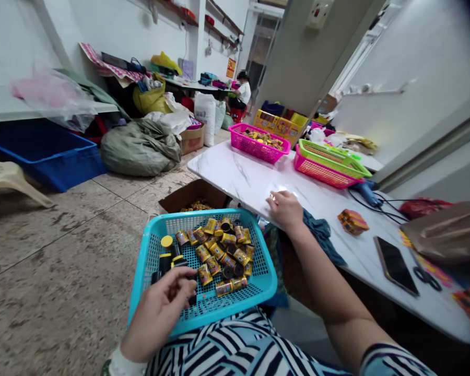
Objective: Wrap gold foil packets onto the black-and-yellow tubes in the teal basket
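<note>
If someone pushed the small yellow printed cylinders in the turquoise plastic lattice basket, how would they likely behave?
The small yellow printed cylinders would probably roll, since many lie on their round sides. Crowded neighbours and the raised rim of the turquoise plastic lattice basket should limit their travel. Their glossy surfaces may feel slightly slippery.

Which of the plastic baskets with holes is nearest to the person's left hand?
The turquoise rectangular plastic basket: the left hand is over it. The pink and green plastic baskets stand farther away, on the white marbled table.
</note>
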Available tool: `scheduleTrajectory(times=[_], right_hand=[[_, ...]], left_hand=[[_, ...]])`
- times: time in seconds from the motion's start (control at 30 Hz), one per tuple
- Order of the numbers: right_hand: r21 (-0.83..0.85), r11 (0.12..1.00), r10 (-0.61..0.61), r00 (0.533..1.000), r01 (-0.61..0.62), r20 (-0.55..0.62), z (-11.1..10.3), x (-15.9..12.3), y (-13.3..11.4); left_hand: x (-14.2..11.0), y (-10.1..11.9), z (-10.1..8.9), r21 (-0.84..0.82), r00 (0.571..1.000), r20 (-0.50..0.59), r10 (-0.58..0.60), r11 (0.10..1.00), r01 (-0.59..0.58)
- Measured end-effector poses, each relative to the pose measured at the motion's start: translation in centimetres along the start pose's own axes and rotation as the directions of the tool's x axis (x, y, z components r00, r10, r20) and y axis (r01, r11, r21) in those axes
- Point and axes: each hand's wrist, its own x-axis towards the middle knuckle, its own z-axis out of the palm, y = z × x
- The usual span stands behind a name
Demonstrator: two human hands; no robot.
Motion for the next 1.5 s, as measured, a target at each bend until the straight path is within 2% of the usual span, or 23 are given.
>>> scheduleTrajectory(times=[0.07,0.13,0.27,0.33,0.4,0.47,0.53,0.6,0.7,0.8,0.83,0.9,0.93,1.0,1.07,1.1,1.23,1.3,1.43,1.5], right_hand=[[-0.047,0.998,0.045,0.999,-0.043,0.026,0.4,1.1,2.4],[-0.052,0.998,0.046,0.998,-0.044,0.031,1.0,1.5,3.6],[-0.046,0.998,0.033,0.999,-0.034,-0.026,1.2,1.3,3.6],[-0.015,0.999,0.035,0.995,-0.037,-0.097,0.6,0.7,2.8],[0.084,0.996,0.007,0.976,0.012,-0.220,-0.2,-0.8,1.0],[0.246,0.957,-0.071,0.945,0.155,-0.320,-0.9,-3.3,-2.0],[0.396,0.862,-0.218,0.936,0.317,-0.275,-1.3,-6.8,-6.0],[0.504,0.743,-0.403,0.895,0.441,-0.189,-1.3,-10.4,-9.9],[0.617,0.630,-0.521,0.846,0.472,-0.116,-0.9,-14.6,-13.8],[0.716,0.585,-0.518,0.855,0.380,-0.030,-0.6,-15.8,-14.7],[0.757,0.577,-0.492,0.870,0.307,0.023,-0.6,-15.7,-14.5],[0.831,0.550,-0.413,0.892,0.085,0.183,-0.7,-14.8,-14.1],[0.850,0.525,-0.382,0.877,-0.052,0.290,-0.8,-14.3,-13.9],[0.833,0.472,-0.382,0.785,-0.288,0.488,-0.8,-13.6,-13.8],[0.789,0.454,-0.400,0.696,-0.414,0.596,-0.5,-13.4,-14.0],[0.778,0.459,-0.394,0.686,-0.429,0.611,-0.3,-13.6,-14.2],[0.780,0.522,-0.348,0.749,-0.346,0.565,0.8,-14.7,-14.6],[0.768,0.564,-0.338,0.764,-0.304,0.550,1.1,-15.1,-14.4],[0.743,0.629,-0.313,0.800,-0.229,0.512,0.9,-15.4,-13.4],[0.733,0.658,-0.324,0.814,-0.172,0.482,0.7,-15.5,-12.9]], left_hand=[[0.4,0.1,-0.9,-0.033,0.999,-0.033,-0.014,0.999,0.013],[0.6,0.2,-0.9,-0.063,0.999,-0.031,-0.023,0.998,0.021],[0.3,0.5,0.7,-0.077,1.000,0.003,-0.010,0.997,0.011],[0.1,0.6,1.5,-0.100,0.999,0.036,-0.008,0.995,0.012],[-0.1,0.6,2.2,-0.140,0.999,0.051,-0.016,0.990,0.023],[0.0,0.5,2.7,-0.188,0.999,0.023,-0.030,0.982,0.034],[0.3,0.1,3.2,-0.235,0.999,-0.023,-0.038,0.972,0.031],[0.7,-0.4,3.4,-0.262,0.998,-0.066,-0.026,0.965,0.007],[1.3,-1.3,3.2,-0.268,0.992,-0.125,-0.017,0.963,-0.017],[1.6,-1.9,2.4,-0.285,0.987,-0.160,-0.004,0.958,-0.042],[1.7,-2.0,2.1,-0.287,0.987,-0.159,0.000,0.957,-0.047],[1.7,-1.9,1.7,-0.252,0.991,-0.131,0.014,0.966,-0.047],[1.7,-1.9,1.6,-0.212,0.994,-0.110,0.023,0.976,-0.046],[1.6,-1.8,1.7,-0.115,0.996,-0.074,0.044,0.992,-0.052],[1.6,-1.9,1.9,-0.038,0.997,-0.058,0.060,0.997,-0.062],[1.6,-2.0,1.9,-0.012,0.996,-0.057,0.066,0.998,-0.067],[1.8,-2.6,1.8,0.068,0.991,-0.090,0.095,0.994,-0.089],[2.0,-2.7,1.7,0.034,0.993,-0.080,0.086,0.996,-0.083],[2.4,-3.1,2.1,-0.093,0.998,0.016,0.065,0.994,-0.064],[2.6,-3.3,2.3,-0.096,0.995,0.002,0.098,0.991,-0.097]])
